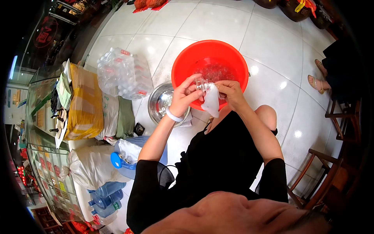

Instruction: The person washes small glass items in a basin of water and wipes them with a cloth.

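In front of me my left hand (pixel 187 95) holds a small clear glass cup (pixel 200 84) between thumb and fingers. Pinched in my right hand (pixel 231 93) is a white cloth (pixel 210 102), which hangs down and touches the cup's near side. Both hands are over the near part of a red plastic basin (pixel 181 58). Inside the basin is water with several clear items, too blurred to name surely. Just left of it stands a shiny steel bowl (pixel 152 102), partly behind my left wrist.
Shrink-wrapped bottles (pixel 124 74), a taped cardboard box (pixel 84 103) and a large blue water jug (pixel 128 162) stand at left. At right are wooden stools (pixel 311 171) and another person's sandalled feet (pixel 317 80). Dark jars (pixel 294 9) line the far right.
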`<state>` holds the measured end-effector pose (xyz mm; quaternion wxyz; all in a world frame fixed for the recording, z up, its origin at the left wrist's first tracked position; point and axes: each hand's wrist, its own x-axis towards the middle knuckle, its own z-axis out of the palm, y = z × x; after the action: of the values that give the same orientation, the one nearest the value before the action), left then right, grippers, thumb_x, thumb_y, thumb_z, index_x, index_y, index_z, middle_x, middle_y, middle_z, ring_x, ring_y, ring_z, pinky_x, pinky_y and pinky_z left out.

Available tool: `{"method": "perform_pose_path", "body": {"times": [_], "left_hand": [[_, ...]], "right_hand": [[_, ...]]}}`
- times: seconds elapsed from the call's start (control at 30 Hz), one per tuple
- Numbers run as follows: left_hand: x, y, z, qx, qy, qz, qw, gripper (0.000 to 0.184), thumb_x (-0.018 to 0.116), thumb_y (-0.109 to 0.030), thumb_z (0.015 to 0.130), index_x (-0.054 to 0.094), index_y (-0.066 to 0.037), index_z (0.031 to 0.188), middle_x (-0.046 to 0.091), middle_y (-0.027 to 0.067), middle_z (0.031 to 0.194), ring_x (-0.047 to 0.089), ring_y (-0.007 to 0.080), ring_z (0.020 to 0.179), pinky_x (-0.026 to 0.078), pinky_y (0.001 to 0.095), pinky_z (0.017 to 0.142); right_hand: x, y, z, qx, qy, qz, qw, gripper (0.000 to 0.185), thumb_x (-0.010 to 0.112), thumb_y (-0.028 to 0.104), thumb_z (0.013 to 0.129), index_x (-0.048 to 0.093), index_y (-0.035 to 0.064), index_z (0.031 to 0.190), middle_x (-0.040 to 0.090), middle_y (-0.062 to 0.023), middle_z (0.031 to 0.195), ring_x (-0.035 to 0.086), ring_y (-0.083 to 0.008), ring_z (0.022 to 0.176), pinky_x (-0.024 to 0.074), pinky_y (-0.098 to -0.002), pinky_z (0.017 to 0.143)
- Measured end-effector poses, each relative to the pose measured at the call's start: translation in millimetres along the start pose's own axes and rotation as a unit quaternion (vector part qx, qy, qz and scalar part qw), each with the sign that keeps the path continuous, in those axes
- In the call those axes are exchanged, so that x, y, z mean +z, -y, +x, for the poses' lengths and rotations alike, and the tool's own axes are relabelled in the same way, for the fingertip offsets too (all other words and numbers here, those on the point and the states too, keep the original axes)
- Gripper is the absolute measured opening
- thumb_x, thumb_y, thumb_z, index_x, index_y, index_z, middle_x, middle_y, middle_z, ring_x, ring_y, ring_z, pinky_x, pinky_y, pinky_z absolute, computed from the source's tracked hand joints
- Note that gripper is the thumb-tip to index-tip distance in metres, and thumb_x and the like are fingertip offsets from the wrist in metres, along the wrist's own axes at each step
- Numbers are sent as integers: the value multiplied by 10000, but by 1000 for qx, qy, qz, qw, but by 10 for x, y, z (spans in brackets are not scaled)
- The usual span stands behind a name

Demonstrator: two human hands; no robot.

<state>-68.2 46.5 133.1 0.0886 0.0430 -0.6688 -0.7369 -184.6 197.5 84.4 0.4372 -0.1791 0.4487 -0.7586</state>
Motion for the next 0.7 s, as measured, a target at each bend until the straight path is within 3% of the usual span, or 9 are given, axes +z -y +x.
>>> {"method": "perform_pose_path", "body": {"times": [0.07, 0.2, 0.27, 0.37, 0.47, 0.53, 0.57, 0.63, 0.7], "left_hand": [[-6, -16, 26, -20, -20, -37, 999, 416, 541, -76, 808, 412, 21, 1191, 553, 113, 989, 576, 163, 750, 477, 274, 640], [-30, -80, 85, -102, -27, -24, 994, 333, 491, -165, 850, 474, 46, 1107, 574, 100, 795, 556, 144, 583, 446, 235, 493], [-81, -55, 119, -142, -32, -27, 989, 334, 467, -208, 867, 494, 53, 1074, 572, 95, 734, 542, 141, 530, 428, 226, 448], [-169, 6, 145, -215, -16, -15, 976, 386, 414, -291, 889, 506, 54, 1035, 570, 101, 685, 525, 153, 477, 396, 225, 396], [-118, -17, 155, -272, -26, -47, 961, 395, 397, -308, 894, 510, 47, 1024, 584, 109, 786, 558, 147, 585, 443, 230, 487], [-18, 34, 150, -88, -80, -64, 991, 363, 407, -263, 894, 486, 43, 1072, 578, 113, 910, 569, 147, 734, 468, 251, 616], [-7, 33, 136, -88, -78, -64, 991, 363, 407, -263, 894, 486, 43, 1072, 578, 113, 910, 569, 147, 734, 468, 251, 616], [33, 9, 100, 13, -73, -42, 996, 341, 418, -209, 889, 454, 36, 1123, 554, 105, 998, 547, 150, 857, 458, 272, 717], [113, -31, 68, 22, -66, -23, 997, 344, 429, -194, 883, 440, 34, 1140, 564, 109, 967, 559, 158, 811, 463, 273, 691]], "right_hand": [[68, 27, -30, -1, -26, 12, 1000, 135, 545, 75, 791, 624, -20, 846, 575, -9, 721, 510, -68, 651, 397, -189, 579], [19, -51, -32, -53, 2, -61, 997, 132, 545, 70, 787, 627, -21, 835, 581, -15, 728, 523, -78, 662, 411, -203, 591], [1, -91, -17, -170, 61, -236, 955, 134, 540, 63, 784, 625, -28, 831, 595, -25, 749, 533, -79, 681, 418, -210, 604], [69, -74, -38, -123, 65, -133, 981, 142, 531, 60, 783, 618, -40, 835, 598, -33, 760, 533, -79, 683, 417, -207, 606], [79, -49, -42, -95, 51, -122, 987, 140, 534, 59, 776, 622, -35, 831, 598, -31, 758, 537, -82, 679, 419, -208, 605], [81, -37, -33, -49, 37, -85, 994, 144, 537, 62, 773, 624, -33, 839, 600, -33, 757, 542, -87, 676, 424, -213, 604], [76, -28, -29, -2, 21, -48, 999, 148, 541, 65, 770, 625, -30, 848, 602, -35, 757, 548, -93, 672, 429, -217, 603], [73, 7, -4, 12, -3, -13, 1000, 153, 543, 68, 770, 626, -26, 857, 601, -30, 752, 541, -87, 652, 423, -213, 585], [74, 25, -14, 27, -25, 23, 999, 157, 545, 71, 770, 627, -23, 866, 600, -26, 747, 534, -81, 631, 416, -208, 566]]}}
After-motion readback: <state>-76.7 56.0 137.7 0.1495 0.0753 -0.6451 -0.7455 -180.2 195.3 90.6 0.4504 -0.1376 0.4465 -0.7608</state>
